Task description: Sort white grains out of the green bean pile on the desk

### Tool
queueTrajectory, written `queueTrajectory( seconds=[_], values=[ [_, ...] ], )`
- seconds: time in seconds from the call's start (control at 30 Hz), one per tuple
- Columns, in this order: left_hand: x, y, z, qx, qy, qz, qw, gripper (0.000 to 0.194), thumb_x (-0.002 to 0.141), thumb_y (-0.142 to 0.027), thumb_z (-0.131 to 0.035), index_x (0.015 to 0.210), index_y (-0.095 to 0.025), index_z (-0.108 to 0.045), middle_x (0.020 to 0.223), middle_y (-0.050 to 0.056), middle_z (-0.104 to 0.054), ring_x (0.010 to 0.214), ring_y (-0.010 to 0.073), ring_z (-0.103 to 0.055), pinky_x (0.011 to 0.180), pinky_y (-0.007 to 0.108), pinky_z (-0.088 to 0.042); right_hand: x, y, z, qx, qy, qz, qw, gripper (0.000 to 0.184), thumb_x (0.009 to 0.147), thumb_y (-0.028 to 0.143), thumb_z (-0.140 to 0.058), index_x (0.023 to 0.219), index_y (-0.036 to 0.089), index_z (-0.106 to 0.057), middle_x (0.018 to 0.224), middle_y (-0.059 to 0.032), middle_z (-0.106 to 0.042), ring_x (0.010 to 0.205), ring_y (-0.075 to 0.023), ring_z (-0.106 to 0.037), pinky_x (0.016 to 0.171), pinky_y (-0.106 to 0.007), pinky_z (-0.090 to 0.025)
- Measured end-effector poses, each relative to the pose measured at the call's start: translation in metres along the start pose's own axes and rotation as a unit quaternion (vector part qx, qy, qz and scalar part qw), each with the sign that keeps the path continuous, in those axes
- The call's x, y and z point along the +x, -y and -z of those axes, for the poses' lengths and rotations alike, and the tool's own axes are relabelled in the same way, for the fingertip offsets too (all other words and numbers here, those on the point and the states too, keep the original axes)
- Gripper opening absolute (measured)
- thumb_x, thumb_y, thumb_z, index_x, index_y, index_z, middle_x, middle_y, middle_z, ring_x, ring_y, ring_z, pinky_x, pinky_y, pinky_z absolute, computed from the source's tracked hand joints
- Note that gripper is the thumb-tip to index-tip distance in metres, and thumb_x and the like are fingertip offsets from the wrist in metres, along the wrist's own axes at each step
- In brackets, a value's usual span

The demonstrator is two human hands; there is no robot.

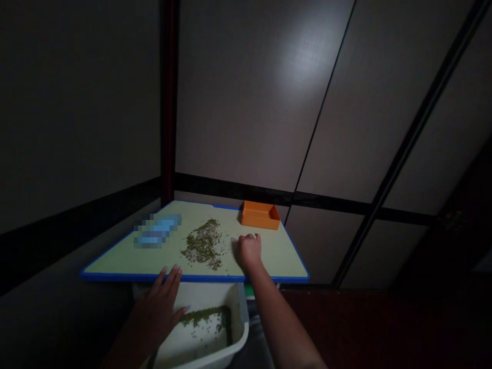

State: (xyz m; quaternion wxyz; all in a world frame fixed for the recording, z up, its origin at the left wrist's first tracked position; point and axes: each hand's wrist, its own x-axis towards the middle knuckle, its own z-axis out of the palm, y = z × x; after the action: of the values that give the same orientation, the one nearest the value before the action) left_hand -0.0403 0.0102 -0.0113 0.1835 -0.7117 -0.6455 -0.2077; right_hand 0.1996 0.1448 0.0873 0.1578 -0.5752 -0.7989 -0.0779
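Observation:
Small green and brownish grains that look like mung beans [203, 242] lie scattered over the middle of a pale yellow-green tabletop [277, 256] with a blue edge. My right hand [249, 250] is closed just to the right of the grains, fingers curled; whatever is inside it is hidden. My left hand [163, 292] is open, its fingers stretched toward the table's front edge and its thumb over a white bin [240, 341]. Inside that bin, below the table edge, more green grains [207, 315] are gathered mostly along the far side and corner.
An orange open box [261, 220] stands at the table's back right. A blurred blue patch [157, 231] covers something on the left of the tabletop. Grey panelled walls [246, 102] rise behind and to the left. Dark red floor [346, 328] shows at the right.

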Motion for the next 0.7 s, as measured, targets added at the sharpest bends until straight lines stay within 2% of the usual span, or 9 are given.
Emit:
queueTrajectory(
  seconds=[0.17, 0.27, 0.33, 0.4, 0.47, 0.53, 0.63, 0.7],
  values=[
    [-0.003, 0.010, -0.006, 0.012, -0.023, -0.035, 0.999, 0.065, 0.078, -0.041, -0.051, 0.136, -0.012, -0.054, 0.143, 0.016, -0.053, 0.136, 0.0343, -0.046, 0.089, 0.044, -0.056, 0.024, -0.006, 0.005, 0.045, -0.023, -0.036, 0.998, 0.023, 0.090, 0.016, -0.052, 0.096, 0.014, -0.074, 0.096, -0.0165, -0.074, 0.099, -0.0243, -0.065, 0.102, -0.041, -0.032],
    [-0.006, 0.020, -0.007, 0.013, -0.028, -0.066, 0.997, 0.065, 0.080, -0.044, -0.053, 0.138, -0.014, -0.052, 0.143, 0.014, -0.054, 0.135, 0.0322, -0.048, 0.090, 0.041, -0.057, 0.048, -0.019, 0.009, 0.177, -0.052, -0.089, 0.979, 0.017, 0.086, 0.015, -0.057, 0.086, 0.017, -0.074, 0.094, -0.0134, -0.075, 0.095, -0.0240, -0.066, 0.093, -0.037, -0.040],
    [-0.008, 0.027, -0.008, 0.023, -0.038, -0.084, 0.995, 0.063, 0.083, -0.045, -0.051, 0.140, -0.018, -0.050, 0.144, 0.011, -0.054, 0.134, 0.0303, -0.049, 0.096, 0.041, -0.054, 0.064, -0.032, 0.010, 0.349, -0.089, -0.117, 0.926, 0.007, 0.079, 0.014, -0.066, 0.076, 0.017, -0.071, 0.086, -0.0099, -0.074, 0.092, -0.0241, -0.066, 0.089, -0.036, -0.042],
    [-0.010, 0.034, -0.013, 0.046, -0.071, -0.111, 0.990, 0.069, 0.084, -0.049, -0.051, 0.145, -0.018, -0.042, 0.145, 0.011, -0.052, 0.131, 0.0298, -0.052, 0.093, 0.038, -0.056, 0.078, -0.046, 0.006, 0.431, -0.102, -0.116, 0.889, 0.006, 0.075, 0.016, -0.070, 0.070, 0.017, -0.067, 0.077, -0.0062, -0.072, 0.083, -0.0215, -0.065, 0.082, -0.033, -0.046],
    [-0.011, 0.040, -0.018, 0.068, -0.118, -0.144, 0.980, 0.082, 0.083, -0.054, -0.053, 0.152, -0.016, -0.029, 0.145, 0.013, -0.052, 0.129, 0.0306, -0.054, 0.089, 0.037, -0.058, 0.086, -0.060, -0.002, 0.508, -0.105, -0.116, 0.847, 0.012, 0.073, 0.018, -0.072, 0.065, 0.017, -0.062, 0.069, -0.0036, -0.068, 0.072, -0.0181, -0.064, 0.074, -0.031, -0.049],
    [-0.011, 0.046, -0.021, 0.080, -0.132, -0.173, 0.973, 0.089, 0.083, -0.055, -0.054, 0.154, -0.015, -0.019, 0.144, 0.014, -0.053, 0.129, 0.0307, -0.054, 0.088, 0.037, -0.058, 0.089, -0.071, -0.014, 0.564, -0.103, -0.121, 0.810, 0.022, 0.073, 0.023, -0.073, 0.060, 0.017, -0.056, 0.061, -0.0022, -0.063, 0.063, -0.0164, -0.061, 0.066, -0.030, -0.051],
    [-0.010, 0.050, -0.021, 0.090, -0.117, -0.175, 0.973, 0.089, 0.084, -0.055, -0.052, 0.155, -0.015, -0.016, 0.145, 0.015, -0.052, 0.130, 0.0318, -0.053, 0.088, 0.038, -0.058, 0.090, -0.079, -0.034, 0.635, -0.104, -0.124, 0.756, 0.026, 0.073, 0.033, -0.075, 0.064, 0.018, -0.056, 0.058, -0.0004, -0.060, 0.057, -0.0153, -0.060, 0.062, -0.031, -0.052],
    [-0.010, 0.051, -0.019, 0.089, -0.081, -0.163, 0.979, 0.086, 0.085, -0.057, -0.049, 0.155, -0.017, -0.019, 0.147, 0.015, -0.050, 0.132, 0.0326, -0.052, 0.088, 0.039, -0.058, 0.089, -0.082, -0.044, 0.672, -0.110, -0.123, 0.722, 0.029, 0.071, 0.038, -0.077, 0.065, 0.018, -0.056, 0.057, 0.0013, -0.057, 0.057, -0.0151, -0.060, 0.063, -0.031, -0.053]
  ],
)
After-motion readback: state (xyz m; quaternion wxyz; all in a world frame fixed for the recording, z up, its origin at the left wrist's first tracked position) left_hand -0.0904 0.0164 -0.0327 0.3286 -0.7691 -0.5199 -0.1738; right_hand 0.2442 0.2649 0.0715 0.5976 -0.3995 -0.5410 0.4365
